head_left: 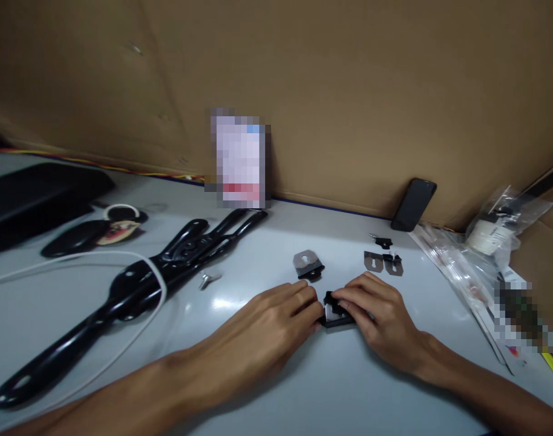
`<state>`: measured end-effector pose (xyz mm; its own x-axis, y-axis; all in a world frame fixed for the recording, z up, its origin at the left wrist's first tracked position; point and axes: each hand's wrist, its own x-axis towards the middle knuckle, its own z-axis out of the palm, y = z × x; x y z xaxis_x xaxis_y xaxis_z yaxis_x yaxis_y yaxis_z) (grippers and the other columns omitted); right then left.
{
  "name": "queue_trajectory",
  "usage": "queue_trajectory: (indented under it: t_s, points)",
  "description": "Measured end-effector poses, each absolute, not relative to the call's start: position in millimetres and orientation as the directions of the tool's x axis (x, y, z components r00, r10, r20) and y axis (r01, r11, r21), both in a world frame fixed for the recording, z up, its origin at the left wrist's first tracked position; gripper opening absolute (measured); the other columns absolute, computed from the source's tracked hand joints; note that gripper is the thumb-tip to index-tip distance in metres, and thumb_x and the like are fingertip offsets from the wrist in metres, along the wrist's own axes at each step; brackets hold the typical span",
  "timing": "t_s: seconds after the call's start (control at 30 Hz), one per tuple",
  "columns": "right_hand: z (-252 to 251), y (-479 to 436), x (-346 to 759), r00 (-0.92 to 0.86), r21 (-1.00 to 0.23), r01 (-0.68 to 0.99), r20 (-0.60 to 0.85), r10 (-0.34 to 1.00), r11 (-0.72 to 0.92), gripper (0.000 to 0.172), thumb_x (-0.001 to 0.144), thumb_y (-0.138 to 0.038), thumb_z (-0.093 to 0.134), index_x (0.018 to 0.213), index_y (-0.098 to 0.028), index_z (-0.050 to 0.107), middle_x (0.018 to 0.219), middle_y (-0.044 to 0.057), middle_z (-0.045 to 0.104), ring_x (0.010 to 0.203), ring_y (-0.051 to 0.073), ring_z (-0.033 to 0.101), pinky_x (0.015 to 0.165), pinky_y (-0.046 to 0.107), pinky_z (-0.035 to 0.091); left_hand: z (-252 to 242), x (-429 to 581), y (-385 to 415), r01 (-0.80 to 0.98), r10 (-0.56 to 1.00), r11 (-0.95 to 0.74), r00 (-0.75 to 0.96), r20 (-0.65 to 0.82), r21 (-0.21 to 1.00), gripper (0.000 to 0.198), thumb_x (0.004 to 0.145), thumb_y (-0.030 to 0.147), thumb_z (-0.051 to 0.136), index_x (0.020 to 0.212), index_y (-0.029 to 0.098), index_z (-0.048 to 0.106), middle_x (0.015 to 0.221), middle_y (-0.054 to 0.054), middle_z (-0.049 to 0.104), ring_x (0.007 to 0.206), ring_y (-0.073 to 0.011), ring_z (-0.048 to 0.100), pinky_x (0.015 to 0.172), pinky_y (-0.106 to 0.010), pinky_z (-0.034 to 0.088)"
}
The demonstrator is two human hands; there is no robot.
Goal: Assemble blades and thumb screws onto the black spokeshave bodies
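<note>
My right hand [383, 321] pinches a small black bracket with a metal plate [334, 313] low over the grey table. My left hand [283, 318] has its fingers curled against the bracket's left end; its fingertips are partly hidden. Just beyond my hands lies a slotted metal plate with a black clip [307, 263]. Farther right are a bare slotted plate [373, 261], another plate with a black piece on it [394, 265], and a small black clip with a screw [383, 243]. Left of my hands rests a silver wing screw [208, 279].
A long glossy black plastic piece [135, 284] and a white cable [161, 281] spread across the left. A phone [413, 204] leans on the cardboard wall [340, 109]. Plastic bags [462, 272] and a white cup-like container [489, 236] lie at right.
</note>
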<state>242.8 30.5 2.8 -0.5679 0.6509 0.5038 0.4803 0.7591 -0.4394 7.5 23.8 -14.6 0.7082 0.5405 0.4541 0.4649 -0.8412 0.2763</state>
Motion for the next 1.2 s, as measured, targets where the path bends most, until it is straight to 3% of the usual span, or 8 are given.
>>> queue_trajectory:
  t_s: [0.13,0.3,0.43,0.53,0.63,0.87,1.03,1.2]
  points:
    - [3.6,32.2,244.5,-0.579,-0.5,0.417,0.497,0.646,0.759,0.026,0.103,-0.006,0.057,0.109,-0.018,0.079,0.09,0.006,0.071,0.083,0.019,0.065,0.072,0.033,0.057,-13.6,5.7,22.6,0.495,0.586,-0.81,0.68,0.44,0.315,0.016,0.106,0.011,0.05,0.109,0.017,0.065,0.094,-0.005,0.069,0.08,-0.0242,0.065,0.07,-0.037,0.054]
    - [1.1,27.3,245.3,-0.561,-0.421,0.444,0.557,0.612,0.791,0.03,0.098,-0.003,0.059,0.107,-0.021,0.081,0.096,0.007,0.069,0.089,0.021,0.063,0.077,0.037,0.056,-14.4,6.5,21.5,0.542,0.617,-0.786,0.655,0.436,0.298,0.03,0.105,0.015,0.053,0.135,0.015,0.057,0.108,-0.009,0.072,0.095,-0.0275,0.07,0.083,-0.042,0.057]
    - [-0.5,26.5,244.5,-0.572,-0.375,0.48,0.552,0.607,0.793,0.028,0.104,-0.008,0.056,0.114,-0.019,0.078,0.091,0.007,0.068,0.085,0.021,0.061,0.076,0.037,0.055,-14.4,7.0,22.8,0.548,0.632,-0.775,0.67,0.391,0.314,0.025,0.104,0.015,0.055,0.128,0.016,0.061,0.103,-0.008,0.069,0.09,-0.027,0.067,0.079,-0.04,0.055]
    - [0.1,27.7,243.6,-0.565,-0.369,0.504,0.542,0.621,0.781,0.023,0.107,-0.012,0.054,0.117,-0.013,0.075,0.086,0.007,0.068,0.08,0.021,0.06,0.074,0.037,0.054,-14.0,6.4,24.8,0.526,0.633,-0.773,0.669,0.39,0.353,0.014,0.104,0.012,0.054,0.112,0.017,0.064,0.095,-0.005,0.065,0.081,-0.0244,0.061,0.07,-0.036,0.049]
    - [1.1,28.2,243.4,-0.562,-0.354,0.52,0.544,0.624,0.777,0.022,0.109,-0.015,0.052,0.113,-0.012,0.074,0.085,0.006,0.068,0.077,0.02,0.059,0.073,0.037,0.053,-13.6,5.5,26.0,0.484,0.611,-0.788,0.689,0.39,0.382,0.018,0.105,0.011,0.049,0.1,0.019,0.065,0.093,-0.004,0.062,0.081,-0.0232,0.058,0.069,-0.034,0.046]
    - [1.6,27.4,243.8,-0.565,-0.363,0.512,0.541,0.624,0.778,0.022,0.109,-0.016,0.051,0.111,-0.015,0.073,0.086,0.006,0.069,0.079,0.02,0.061,0.071,0.035,0.054,-10.6,4.9,25.0,0.467,0.623,-0.774,0.68,0.386,0.427,0.018,0.105,0.011,0.049,0.108,0.018,0.065,0.095,-0.005,0.064,0.084,-0.0234,0.059,0.072,-0.035,0.048]
    - [-1.1,29.1,244.1,-0.545,-0.412,0.491,0.543,0.639,0.768,0.019,0.108,-0.015,0.053,0.112,-0.017,0.072,0.085,0.005,0.07,0.078,0.02,0.061,0.072,0.035,0.055,-15.1,3.4,25.5,0.437,0.604,-0.787,0.687,0.402,0.436,0.03,0.103,0.005,0.042,0.095,0.02,0.067,0.087,-0.004,0.059,0.076,-0.0207,0.055,0.064,-0.032,0.041]
    - [-0.1,28.8,244.5,-0.557,-0.42,0.476,0.536,0.635,0.773,0.019,0.106,-0.011,0.054,0.113,-0.013,0.072,0.087,0.007,0.07,0.08,0.02,0.061,0.072,0.035,0.055,-13.1,4.2,25.1,0.455,0.6,-0.796,0.682,0.418,0.4,0.026,0.102,0.007,0.044,0.11,0.02,0.066,0.091,-0.004,0.062,0.078,-0.0217,0.057,0.066,-0.032,0.045]
